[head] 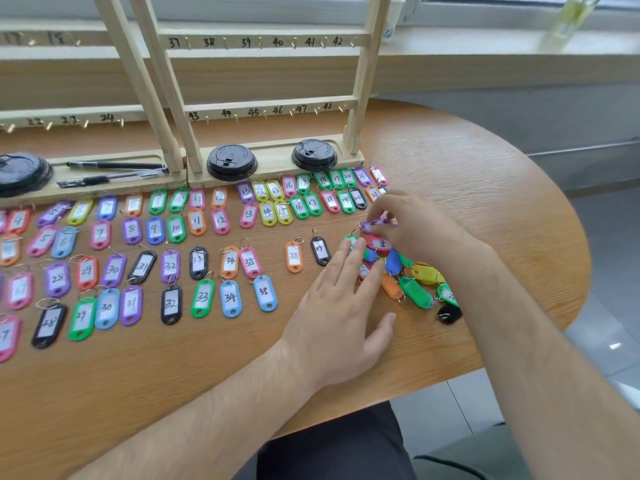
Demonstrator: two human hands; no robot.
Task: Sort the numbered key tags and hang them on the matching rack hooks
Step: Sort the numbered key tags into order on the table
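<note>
Several coloured numbered key tags lie in ordered rows on the wooden table (485,174), such as the orange 38 tag (294,257) and the black 39 tag (320,251). An unsorted pile of tags (412,282) sits at the right. My right hand (412,225) hovers over the pile and pinches a purple tag (372,224) by its fingertips. My left hand (341,306) lies flat, fingers spread, its tips touching the pile's left edge. Behind the rows stands the wooden rack (270,110), its hooks numbered 37 to 48 and bare.
Two black cup lids (232,162) (314,155) rest on the rack's base, a third lid (20,173) at far left. Two pens (114,171) lie in the base groove. A second rack section (69,119) stands left. The table's curved edge runs at right.
</note>
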